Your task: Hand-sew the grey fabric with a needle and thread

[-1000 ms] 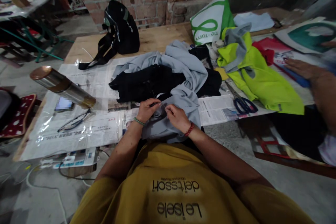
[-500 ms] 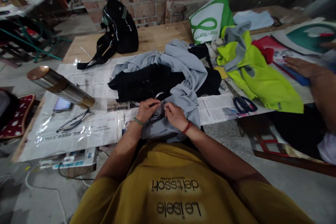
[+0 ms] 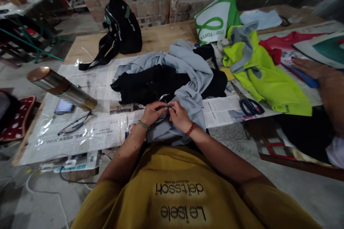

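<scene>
My left hand [image 3: 154, 112], with a green bead bracelet at the wrist, is closed in a pinch. Its fingertips meet those of my right hand [image 3: 178, 113], which is also pinched and wears a red bead bracelet. What lies between the fingertips is too small to make out. Under and around both hands is a crumpled grey cloth [image 3: 188, 96], which hangs over the table's front edge. A black cloth [image 3: 150, 82] lies bunched just beyond my hands, with a thin pale strip near its front.
Right of the cloths lie scissors [image 3: 249, 105] and a yellow-green garment [image 3: 276, 86]. A co-worker's hand [image 3: 309, 67] rests by a red cloth, near an iron [image 3: 329, 48]. Leftward are a metal flask [image 3: 64, 87], glasses [image 3: 75, 123] and a black bag [image 3: 129, 28]. A green-white bag [image 3: 215, 19] stands behind.
My fingertips have come together from slightly apart, over the grey cloth. At the right, the iron has moved right and nearer, baring more of the red cloth.
</scene>
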Motion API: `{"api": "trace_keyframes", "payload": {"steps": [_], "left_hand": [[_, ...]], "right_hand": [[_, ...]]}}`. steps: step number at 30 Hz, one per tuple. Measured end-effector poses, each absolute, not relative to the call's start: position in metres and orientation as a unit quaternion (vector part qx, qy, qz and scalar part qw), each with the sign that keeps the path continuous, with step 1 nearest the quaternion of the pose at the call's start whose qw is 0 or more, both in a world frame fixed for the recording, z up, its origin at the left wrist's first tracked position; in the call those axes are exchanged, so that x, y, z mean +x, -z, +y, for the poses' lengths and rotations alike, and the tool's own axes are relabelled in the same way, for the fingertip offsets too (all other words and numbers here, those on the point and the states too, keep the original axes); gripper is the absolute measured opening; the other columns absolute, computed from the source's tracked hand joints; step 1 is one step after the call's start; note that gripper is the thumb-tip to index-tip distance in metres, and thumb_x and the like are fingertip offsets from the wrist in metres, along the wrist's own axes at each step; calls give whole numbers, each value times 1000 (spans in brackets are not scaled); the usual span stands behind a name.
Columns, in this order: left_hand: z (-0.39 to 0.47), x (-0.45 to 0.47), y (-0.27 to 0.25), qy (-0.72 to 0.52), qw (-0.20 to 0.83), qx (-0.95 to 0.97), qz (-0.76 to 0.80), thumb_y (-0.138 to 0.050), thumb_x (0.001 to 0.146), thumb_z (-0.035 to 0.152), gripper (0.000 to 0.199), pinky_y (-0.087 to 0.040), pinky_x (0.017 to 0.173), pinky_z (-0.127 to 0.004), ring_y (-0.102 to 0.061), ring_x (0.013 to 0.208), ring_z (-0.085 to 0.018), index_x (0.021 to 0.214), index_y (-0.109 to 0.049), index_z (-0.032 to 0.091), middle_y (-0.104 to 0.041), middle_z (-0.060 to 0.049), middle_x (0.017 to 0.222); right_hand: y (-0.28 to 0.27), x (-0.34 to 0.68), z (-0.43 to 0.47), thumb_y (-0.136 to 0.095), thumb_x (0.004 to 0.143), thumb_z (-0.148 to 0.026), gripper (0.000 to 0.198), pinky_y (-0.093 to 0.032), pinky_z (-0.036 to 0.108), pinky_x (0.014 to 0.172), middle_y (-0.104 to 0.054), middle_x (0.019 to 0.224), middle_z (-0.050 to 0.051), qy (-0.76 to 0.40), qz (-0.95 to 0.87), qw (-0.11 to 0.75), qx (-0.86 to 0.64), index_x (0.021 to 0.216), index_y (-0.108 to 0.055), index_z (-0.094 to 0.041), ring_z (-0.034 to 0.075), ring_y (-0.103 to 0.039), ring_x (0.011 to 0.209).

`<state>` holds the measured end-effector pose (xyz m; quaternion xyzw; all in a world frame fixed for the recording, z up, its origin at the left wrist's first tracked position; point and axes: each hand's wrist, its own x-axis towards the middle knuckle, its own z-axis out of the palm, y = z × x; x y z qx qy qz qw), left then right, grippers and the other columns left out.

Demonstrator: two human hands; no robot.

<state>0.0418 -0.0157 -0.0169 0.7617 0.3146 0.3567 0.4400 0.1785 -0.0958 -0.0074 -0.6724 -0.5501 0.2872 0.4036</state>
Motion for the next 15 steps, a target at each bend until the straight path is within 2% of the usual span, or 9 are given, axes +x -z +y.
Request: {"api": "trace_keyframes", "payload": {"steps": [3, 5, 9, 13, 15], "left_hand": [[-15, 42, 19, -353, 430, 755, 349, -67, 74, 24, 16, -52, 72, -24, -65, 75, -14, 88, -71, 19, -72, -1, 81], [-14, 41, 22, -350, 424, 755, 357, -66, 74, 21, 13, -51, 71, -24, -65, 73, -13, 86, -71, 19, -71, 0, 79], [-12, 40, 25, -379, 376, 770, 349, -63, 75, 17, 11, -50, 74, -26, -65, 75, -14, 82, -72, 20, -72, -1, 79], [-12, 41, 24, -399, 301, 813, 300, -61, 77, 16, 12, -49, 79, -30, -66, 80, -16, 81, -72, 22, -72, -2, 82], [-12, 41, 23, -394, 288, 823, 290, -61, 79, 18, 12, -49, 80, -31, -65, 83, -16, 80, -72, 22, -72, -3, 84]], "right_hand": [[5, 180, -98, -38, 84, -18, 18, -42, 25, 62, -55, 57, -7, -310, -547, 400, -667, 100, -45, -23, 13, -56, 55], [-1, 184, -101, -42, 84, -19, 16, -43, 25, 64, -59, 63, -4, -299, -565, 376, -670, 99, -46, -22, 13, -58, 59], [-25, 202, -103, -50, 83, -24, 7, -43, 29, 71, -64, 80, 4, -195, -622, 329, -683, 87, -55, -20, 18, -60, 76], [-48, 219, -86, -43, 86, -18, 20, -42, 34, 87, -65, 97, 8, -81, -641, 380, -662, 93, -62, -19, 21, -58, 95], [-50, 222, -71, -43, 85, -16, 24, -41, 37, 92, -65, 104, 10, -79, -661, 369, -648, 96, -65, -18, 23, -57, 101]]}}
